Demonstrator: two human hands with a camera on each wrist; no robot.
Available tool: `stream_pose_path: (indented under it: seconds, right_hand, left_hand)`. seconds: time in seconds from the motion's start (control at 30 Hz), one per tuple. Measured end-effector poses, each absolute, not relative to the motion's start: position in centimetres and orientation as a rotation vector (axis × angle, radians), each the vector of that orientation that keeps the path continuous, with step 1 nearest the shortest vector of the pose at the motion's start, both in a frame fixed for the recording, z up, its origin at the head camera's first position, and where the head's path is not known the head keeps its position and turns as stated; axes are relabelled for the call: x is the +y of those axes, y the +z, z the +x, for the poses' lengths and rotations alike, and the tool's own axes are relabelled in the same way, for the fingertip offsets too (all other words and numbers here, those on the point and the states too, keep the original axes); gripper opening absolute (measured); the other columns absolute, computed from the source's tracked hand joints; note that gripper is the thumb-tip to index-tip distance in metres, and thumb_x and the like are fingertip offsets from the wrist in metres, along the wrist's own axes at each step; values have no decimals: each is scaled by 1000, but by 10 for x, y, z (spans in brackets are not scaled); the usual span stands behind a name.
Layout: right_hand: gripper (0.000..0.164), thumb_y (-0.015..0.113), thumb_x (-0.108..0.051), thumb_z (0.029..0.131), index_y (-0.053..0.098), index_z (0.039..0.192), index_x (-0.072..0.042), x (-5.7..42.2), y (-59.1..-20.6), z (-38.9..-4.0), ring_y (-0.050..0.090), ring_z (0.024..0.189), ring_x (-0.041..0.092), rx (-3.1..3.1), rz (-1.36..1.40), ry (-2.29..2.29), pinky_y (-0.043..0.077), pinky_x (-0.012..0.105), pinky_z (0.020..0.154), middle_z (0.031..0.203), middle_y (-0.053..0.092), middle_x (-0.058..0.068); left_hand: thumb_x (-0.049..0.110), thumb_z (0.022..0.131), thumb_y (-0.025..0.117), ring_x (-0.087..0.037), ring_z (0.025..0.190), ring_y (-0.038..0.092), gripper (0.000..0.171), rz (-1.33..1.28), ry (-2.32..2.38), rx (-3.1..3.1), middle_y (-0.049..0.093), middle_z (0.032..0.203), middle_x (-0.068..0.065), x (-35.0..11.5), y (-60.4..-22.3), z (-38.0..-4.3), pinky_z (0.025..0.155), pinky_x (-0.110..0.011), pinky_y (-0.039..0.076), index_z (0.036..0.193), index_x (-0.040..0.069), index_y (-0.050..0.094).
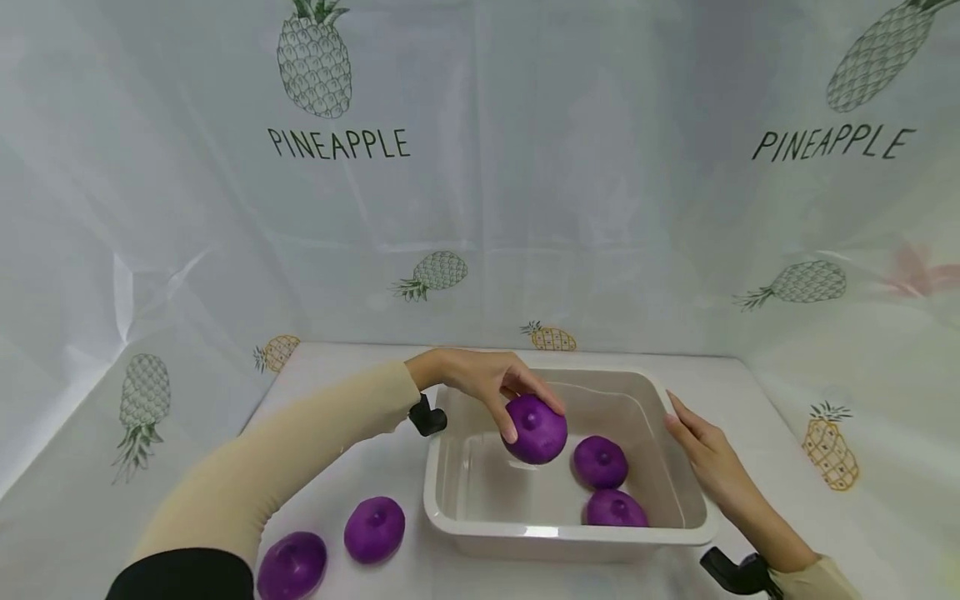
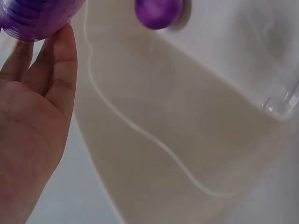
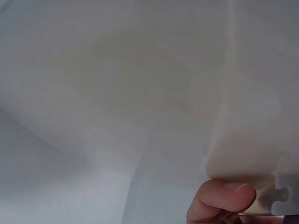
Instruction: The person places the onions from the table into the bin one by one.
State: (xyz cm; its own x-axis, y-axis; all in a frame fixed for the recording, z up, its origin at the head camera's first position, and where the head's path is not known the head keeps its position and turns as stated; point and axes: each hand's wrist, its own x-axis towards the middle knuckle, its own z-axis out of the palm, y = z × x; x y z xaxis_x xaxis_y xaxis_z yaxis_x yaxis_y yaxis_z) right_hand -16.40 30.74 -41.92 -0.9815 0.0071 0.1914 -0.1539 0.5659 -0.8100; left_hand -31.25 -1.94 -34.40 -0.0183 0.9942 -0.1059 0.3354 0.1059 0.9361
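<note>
My left hand (image 1: pixel 491 379) holds a purple ball with a small nub (image 1: pixel 536 429) over a beige plastic bin (image 1: pixel 517 531), thumb on one side and fingers on the other. In the left wrist view, the held ball (image 2: pixel 39 18) shows at the upper left, partly cut off. Inside the bin, toward its right side, lie two similar purple balls (image 1: pixel 600 462), close together. My right hand (image 1: pixel 705 454) grips the bin's right rim; its thumb (image 3: pixel 229 196) and curled fingers show at the bin's edge in the right wrist view.
Two more purple balls, one nearer the bin (image 1: pixel 374 530) and one by the left sleeve (image 1: pixel 292 566), lie on the white table (image 1: pixel 405 467) left of the bin. Behind the table hangs a pale sheet (image 1: pixel 562 208) printed with pineapples.
</note>
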Motion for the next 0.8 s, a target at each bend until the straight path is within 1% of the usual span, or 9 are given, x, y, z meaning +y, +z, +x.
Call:
stream_pose_path:
  seconds: [0.13, 0.23, 0.37, 0.47, 0.57, 0.63, 0.7, 0.8]
  right_hand:
    - [52, 42, -23, 109, 30, 154, 1, 308, -419, -164, 36, 133, 48, -2628, 124, 1368, 34, 0, 83, 150, 36, 28]
    - [52, 42, -23, 109, 30, 154, 0, 308, -419, -164, 36, 133, 48, -2624, 127, 1384, 34, 0, 83, 151, 36, 28]
    - [52, 42, -23, 109, 30, 154, 1, 307, -420, -165, 34, 135, 47, -2617, 131, 1413, 33, 0, 86, 151, 35, 27]
    - [53, 42, -24, 109, 30, 154, 0, 307, -420, -165, 33, 135, 47, -2619, 132, 1416, 33, 0, 86, 152, 35, 27]
    - [52, 42, -24, 109, 30, 154, 0, 307, -420, -164, 36, 134, 47, -2625, 129, 1393, 34, 0, 84, 151, 35, 27]
    - [52, 42, -23, 109, 30, 154, 0, 307, -420, -164, 37, 133, 47, -2623, 130, 1384, 35, 1, 83, 150, 36, 28]
    - [51, 42, -22, 109, 31, 154, 0, 308, -419, -163, 37, 132, 47, -2621, 133, 1376, 35, 1, 83, 150, 37, 28]
    - [51, 42, -22, 109, 31, 153, 1, 309, -419, -163, 36, 133, 47, -2618, 135, 1377, 35, 1, 84, 150, 37, 28]
  left_hand:
    - [-14, 80, 76, -13, 129, 52, 65, 1343, 914, 1449, 49, 147, -18, -2, -353, -308, 106, -39, 45, 140, -6, 52]
    - [-14, 79, 77, -12, 128, 52, 65, 1321, 877, 1433, 49, 147, -16, 10, -361, -305, 105, -37, 46, 139, -6, 54]
    - [-13, 77, 79, -11, 122, 57, 64, 1252, 807, 1458, 55, 144, -4, 26, -372, -299, 101, -33, 49, 137, -2, 58]
    - [-13, 76, 80, -12, 117, 60, 65, 1187, 757, 1466, 57, 141, -1, 36, -382, -294, 97, -30, 51, 136, 0, 59]
    - [-15, 76, 79, -11, 117, 60, 65, 1161, 710, 1450, 58, 139, 0, 45, -396, -289, 98, -27, 50, 136, -1, 59]
    - [-14, 76, 79, -8, 119, 58, 64, 1163, 681, 1440, 58, 138, 2, 50, -404, -287, 100, -24, 47, 136, -1, 59]
    - [-15, 76, 78, -6, 121, 55, 64, 1168, 664, 1426, 58, 137, 4, 54, -411, -285, 102, -22, 44, 136, -2, 59]
    - [-16, 76, 78, -4, 120, 55, 63, 1165, 648, 1419, 59, 137, 4, 57, -419, -283, 103, -21, 44, 135, -3, 59]
